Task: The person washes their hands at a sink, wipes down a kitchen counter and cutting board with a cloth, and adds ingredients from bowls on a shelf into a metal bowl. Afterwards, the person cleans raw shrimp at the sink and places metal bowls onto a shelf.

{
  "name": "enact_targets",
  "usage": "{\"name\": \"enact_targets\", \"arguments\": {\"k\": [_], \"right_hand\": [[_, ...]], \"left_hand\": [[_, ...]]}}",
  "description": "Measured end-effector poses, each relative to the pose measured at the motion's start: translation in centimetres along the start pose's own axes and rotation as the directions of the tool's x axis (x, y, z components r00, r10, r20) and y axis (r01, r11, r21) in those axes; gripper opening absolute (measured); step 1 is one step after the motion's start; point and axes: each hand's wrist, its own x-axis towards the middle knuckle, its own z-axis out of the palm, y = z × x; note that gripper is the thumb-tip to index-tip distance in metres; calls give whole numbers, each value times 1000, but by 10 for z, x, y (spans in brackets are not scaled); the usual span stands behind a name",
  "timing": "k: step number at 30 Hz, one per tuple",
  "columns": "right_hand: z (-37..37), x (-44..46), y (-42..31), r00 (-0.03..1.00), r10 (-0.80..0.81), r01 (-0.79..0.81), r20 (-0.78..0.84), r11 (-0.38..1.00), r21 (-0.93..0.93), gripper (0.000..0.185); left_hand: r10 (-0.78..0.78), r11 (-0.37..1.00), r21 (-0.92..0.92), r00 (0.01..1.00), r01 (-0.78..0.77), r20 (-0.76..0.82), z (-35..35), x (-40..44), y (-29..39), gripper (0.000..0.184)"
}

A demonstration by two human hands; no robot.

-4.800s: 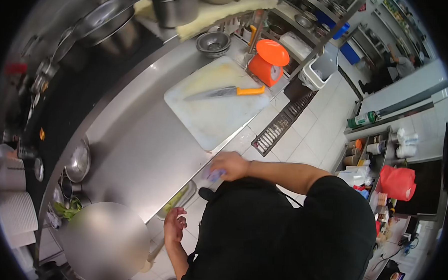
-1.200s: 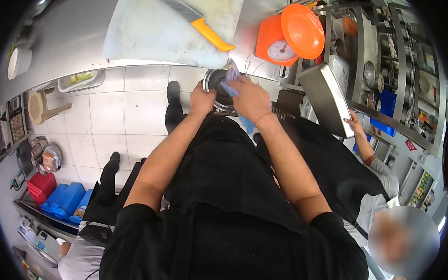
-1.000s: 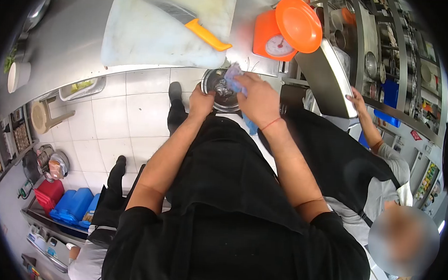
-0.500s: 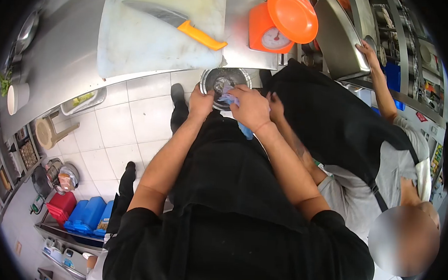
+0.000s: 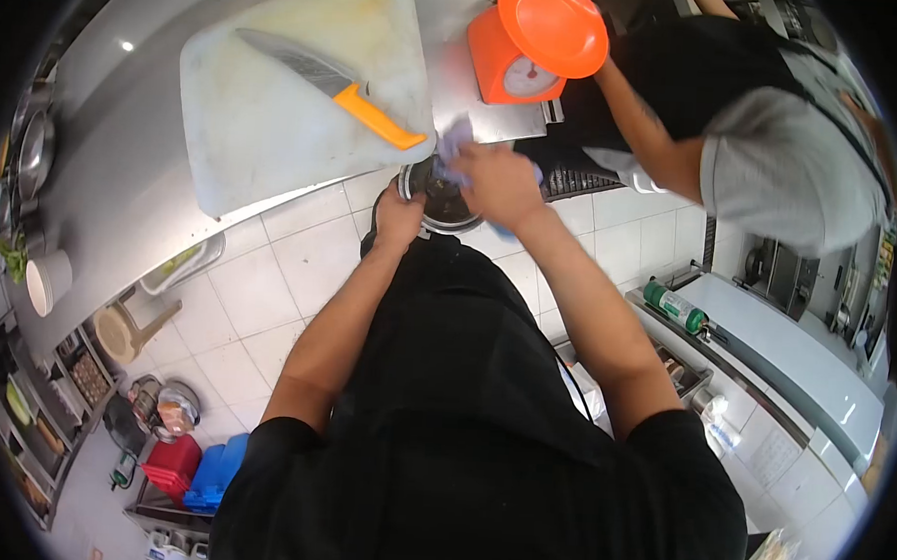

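Note:
My left hand [image 5: 399,216] grips the rim of a round metal bowl [image 5: 453,223], held at my waist by the counter's edge. My right hand [image 5: 498,182] is closed on a crumpled purple-blue cloth [image 5: 457,148] over the bowl's right side. The cloth and hand cover part of the bowl's inside, which looks dark. Just beyond the bowl, a white cutting board [image 5: 274,142] lies on the counter, and on it rests a knife with a yellow handle [image 5: 380,117], its blade pointing to the upper left.
An orange scale [image 5: 528,73] stands on the counter [image 5: 124,136] to the board's right. A co-worker [image 5: 784,165] in a grey sleeve and black apron is at the upper right. White stacked bowls [image 5: 48,281] sit on the left counter end. A beige stool [image 5: 121,331] is on the floor.
The view has turned, shifting the board and scale left. The co-worker has moved toward the upper right, and the metal container they held is out of sight. My right hand has lifted the cloth toward the rim.

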Motion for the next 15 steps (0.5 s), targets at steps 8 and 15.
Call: {"name": "enact_targets", "arguments": {"k": [8, 15], "right_hand": [[-53, -3, -22, 949, 290, -272, -124, 951, 144, 38], [-11, 100, -11, 909, 59, -63, -413, 998, 3, 45]], "left_hand": [[164, 956, 214, 970, -201, 179, -5, 32, -19, 62], [-61, 918, 384, 920, -100, 387, -2, 15, 12, 51]]}}
